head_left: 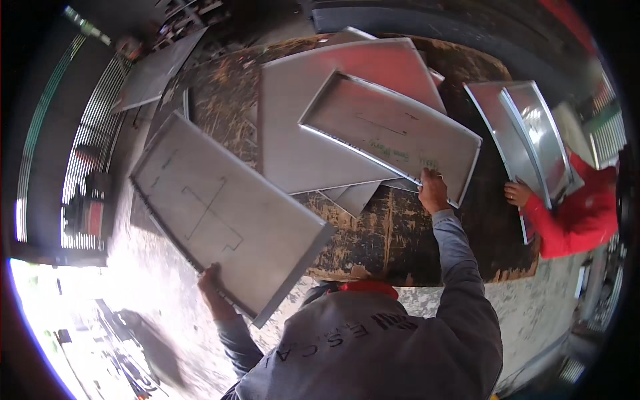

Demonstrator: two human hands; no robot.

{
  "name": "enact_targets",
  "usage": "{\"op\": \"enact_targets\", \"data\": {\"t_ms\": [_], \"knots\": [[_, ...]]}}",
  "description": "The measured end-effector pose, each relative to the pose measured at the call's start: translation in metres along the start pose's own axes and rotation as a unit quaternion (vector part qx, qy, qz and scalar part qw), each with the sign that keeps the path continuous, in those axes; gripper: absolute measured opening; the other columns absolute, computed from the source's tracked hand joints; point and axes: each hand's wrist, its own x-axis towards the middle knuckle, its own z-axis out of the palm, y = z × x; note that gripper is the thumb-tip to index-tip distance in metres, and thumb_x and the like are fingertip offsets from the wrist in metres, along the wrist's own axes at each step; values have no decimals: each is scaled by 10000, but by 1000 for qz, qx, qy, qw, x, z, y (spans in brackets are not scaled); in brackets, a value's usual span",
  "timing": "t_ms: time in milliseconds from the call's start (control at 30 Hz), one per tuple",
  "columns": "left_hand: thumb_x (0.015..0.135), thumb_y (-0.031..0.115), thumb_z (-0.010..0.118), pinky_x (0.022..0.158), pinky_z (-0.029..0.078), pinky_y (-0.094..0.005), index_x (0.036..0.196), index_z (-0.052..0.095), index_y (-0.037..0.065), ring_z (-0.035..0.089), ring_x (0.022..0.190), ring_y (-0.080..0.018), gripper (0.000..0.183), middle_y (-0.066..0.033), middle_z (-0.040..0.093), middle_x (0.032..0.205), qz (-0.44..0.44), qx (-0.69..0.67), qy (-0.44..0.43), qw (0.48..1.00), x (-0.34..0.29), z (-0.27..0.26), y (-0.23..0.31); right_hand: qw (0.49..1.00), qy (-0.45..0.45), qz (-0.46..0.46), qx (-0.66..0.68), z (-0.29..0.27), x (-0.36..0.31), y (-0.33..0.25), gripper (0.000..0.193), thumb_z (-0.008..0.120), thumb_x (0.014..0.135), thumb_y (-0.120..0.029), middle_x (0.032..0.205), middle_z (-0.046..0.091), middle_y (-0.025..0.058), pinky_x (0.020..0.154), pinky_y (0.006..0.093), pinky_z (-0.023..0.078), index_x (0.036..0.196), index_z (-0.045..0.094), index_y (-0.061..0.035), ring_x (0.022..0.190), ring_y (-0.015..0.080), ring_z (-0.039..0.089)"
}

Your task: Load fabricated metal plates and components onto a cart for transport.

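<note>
Far-left sheet [160,70]: flat grey metal with straight edges, slanting beside the surface's far left corner.
Left tray [260,230]: long rectangle of dull, thin grey metal, its rims folded; a dark stepped line and small green marks cross the smooth face. It is held tilted over the surface's left edge and near left corner.
Left grip [209,276]: grasping the left tray, fingers closed around its long lower-left rim.
Big sheet [297,147]: broad, smooth grey metal with a red sheen towards its far right corner; it lies across the middle of the surface, towards the far edge.
Small sheet [357,199]: a pointed grey corner poking out from beneath, towards the near edge.
Surface [353,243]: dark and scuffed, worn to pale brown patches.
Right tray [407,130]: shallow metal rectangle with bright raised rims, a thin drawn line and green handwriting; it overlaps the big sheet, right of the surface's middle.
Right grip [433,191]: clenched on the right tray's near long rim, close to its right end.
Panels [543,123]: shiny, narrow metal with folded edges, at the surface's right edge.
Co-worker's hand [517,193]: on the panels' left edge, below a red sleeve [563,223].
</note>
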Motion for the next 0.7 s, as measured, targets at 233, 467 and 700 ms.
{"op": "enact_targets", "data": {"t_ms": [233, 467, 700], "knots": [[1055, 367, 590, 1086, 503, -432, 1220, 724, -2, 651, 1186, -259, 425, -153, 723, 1236, 47, 29, 201, 978, -59, -155, -13, 997, -45, 25, -54, -32, 35, -36, 241, 771, 824, -117, 1019, 755, 213, 849, 560, 581, 1047, 700, -55, 970, 468, 727], [1068, 350, 557, 1113, 469, -428, 1211, 767, 23, 651, 1199, -252, 413, -115, 742, 1265, 71, 25, 300, 951, -119, -348, -89, 997, 39, 67, 1, -186, 63, -147, 443, 783, 952, -230, 1173, 772, 260, 937, 474, 580, 1322, 724, 7, 1068, 416, 754], [932, 60, 651, 932, 606, -410, 1069, 701, 0, 700, 1074, -241, 157, -131, 706, 1076, 32, -86, 373, 923, -146, -549, -136, 950, 219, -191, -111, -192, -1, -320, 352, 787, 961, -263, 976, 715, 273, 779, 551, 502, 1044, 667, 57, 896, 496, 668]]}}
